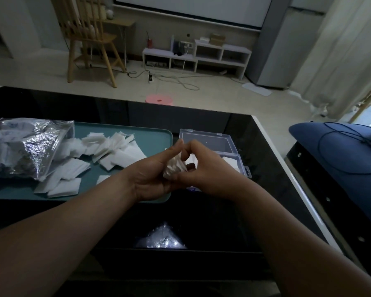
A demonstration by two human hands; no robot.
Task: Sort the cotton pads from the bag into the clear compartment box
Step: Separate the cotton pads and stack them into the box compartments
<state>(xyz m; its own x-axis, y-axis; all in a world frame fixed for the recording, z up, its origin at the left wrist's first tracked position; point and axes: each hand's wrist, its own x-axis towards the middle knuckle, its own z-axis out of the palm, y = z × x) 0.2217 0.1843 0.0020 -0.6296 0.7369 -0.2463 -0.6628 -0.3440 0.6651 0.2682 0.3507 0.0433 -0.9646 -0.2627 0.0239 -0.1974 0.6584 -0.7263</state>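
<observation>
A crinkled silver bag (24, 146) lies at the left end of a teal tray (156, 133). Several white square cotton pads (111, 148) are spilled from it across the tray. A clear compartment box (214, 142) stands open just right of the tray, with white pads in its near compartment (231, 162). My left hand (150, 174) and my right hand (204, 174) meet above the gap between tray and box. Both grip one small stack of cotton pads (175, 168) between them.
The tray and box rest on a glossy black table (223, 221) with a white right edge. A small clear plastic bag (161, 239) lies at the near edge. A blue cushion with a cable (341, 151) sits to the right. A pink stool (159, 99) stands beyond the table.
</observation>
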